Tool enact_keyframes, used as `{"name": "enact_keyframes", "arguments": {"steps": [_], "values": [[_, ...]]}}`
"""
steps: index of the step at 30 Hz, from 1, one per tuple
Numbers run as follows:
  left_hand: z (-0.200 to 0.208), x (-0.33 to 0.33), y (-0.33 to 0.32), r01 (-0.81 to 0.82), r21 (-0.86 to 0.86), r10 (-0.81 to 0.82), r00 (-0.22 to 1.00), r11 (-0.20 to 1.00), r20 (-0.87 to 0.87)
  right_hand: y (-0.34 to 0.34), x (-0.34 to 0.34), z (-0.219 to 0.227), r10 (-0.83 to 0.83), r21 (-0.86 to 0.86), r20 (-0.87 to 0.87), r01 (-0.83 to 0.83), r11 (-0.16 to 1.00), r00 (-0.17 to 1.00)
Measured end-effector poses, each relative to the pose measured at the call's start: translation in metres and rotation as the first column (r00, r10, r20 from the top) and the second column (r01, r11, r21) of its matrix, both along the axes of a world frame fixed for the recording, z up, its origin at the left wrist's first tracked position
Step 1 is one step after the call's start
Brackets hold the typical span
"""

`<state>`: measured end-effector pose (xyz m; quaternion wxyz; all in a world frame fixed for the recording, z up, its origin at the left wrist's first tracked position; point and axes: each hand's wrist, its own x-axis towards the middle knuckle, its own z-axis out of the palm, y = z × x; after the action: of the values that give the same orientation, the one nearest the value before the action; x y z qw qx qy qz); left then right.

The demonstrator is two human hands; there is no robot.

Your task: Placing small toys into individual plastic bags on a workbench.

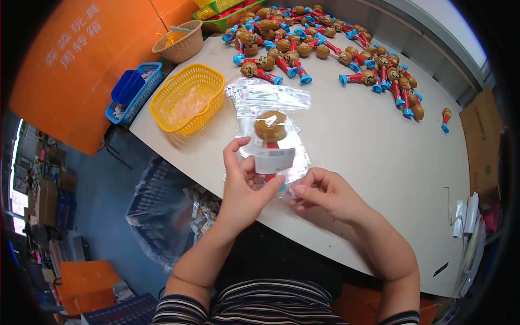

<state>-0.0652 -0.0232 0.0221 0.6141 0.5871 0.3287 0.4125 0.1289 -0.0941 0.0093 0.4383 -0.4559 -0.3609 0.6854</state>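
Note:
A clear plastic bag (286, 142) holds a toy (270, 125) with a round brown head, a red stem and a blue end. A white label with a barcode (274, 161) lies across the toy's stem. My left hand (241, 189) grips the bag from its left side, thumb near the lower end and fingers along the edge. My right hand (331, 196) pinches the bag's lower right corner. Behind the toy lies a pile of flat clear bags (271, 97), partly covered by the held one.
Many similar toys (273, 57) lie heaped at the table's (368, 162) far side. A yellow basket (187, 124), a tan basket (181, 46) and a blue basket (130, 95) stand left. Below the left edge is a plastic-lined blue crate (157, 206). A cardboard box (482, 146) stands right.

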Motion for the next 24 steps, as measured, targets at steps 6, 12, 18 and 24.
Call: {"name": "enact_keyframes", "arguments": {"steps": [6, 12, 18, 24], "values": [[0.036, -0.047, 0.098, -0.439, 0.316, 0.451, 0.892, 0.841, 0.037, 0.003, 0.004, 0.003, -0.158, 0.166, 0.458, 0.091, 0.982, 0.875], [0.029, -0.091, 0.170, -0.279, 0.789, 0.810, 0.413, 0.547, -0.416, 0.005, -0.001, 0.003, -0.132, 0.143, 0.550, 0.062, 0.988, 0.825], [-0.004, -0.045, 0.051, 0.409, 0.651, 0.157, 0.760, 0.640, -0.631, 0.006, 0.000, -0.003, -0.101, 0.054, 0.462, 0.086, 0.995, 0.881], [-0.052, -0.038, 0.052, 0.310, 0.564, 0.139, 0.776, 0.765, -0.615, 0.006, -0.006, -0.004, -0.035, 0.016, 0.448, 0.031, 0.999, 0.894]]}}
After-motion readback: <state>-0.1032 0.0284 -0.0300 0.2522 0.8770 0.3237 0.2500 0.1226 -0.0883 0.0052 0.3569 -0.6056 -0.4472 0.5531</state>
